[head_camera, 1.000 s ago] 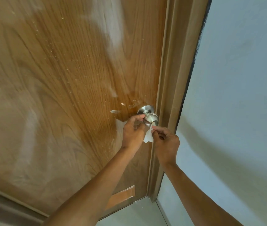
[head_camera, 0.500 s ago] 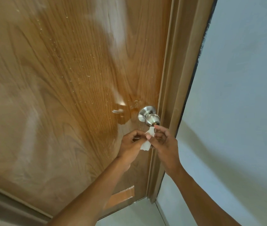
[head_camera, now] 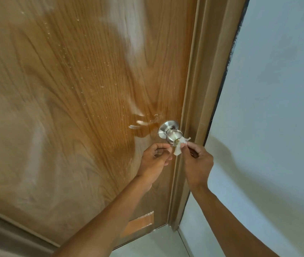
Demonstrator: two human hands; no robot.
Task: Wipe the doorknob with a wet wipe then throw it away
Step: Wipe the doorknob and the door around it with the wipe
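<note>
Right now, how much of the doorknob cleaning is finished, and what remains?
In hand: the right hand presses the wet wipe on the front face of the doorknob, so wiping goes on. The left hand is curled just beside it, holding nothing that shows. How clean the knob already is cannot be told. Left: finish wiping, then throw the wipe away; no bin is in view.

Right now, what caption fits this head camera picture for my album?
Right hand presses a wet wipe against the silver doorknob on a wooden door; left hand waits beside.
</note>
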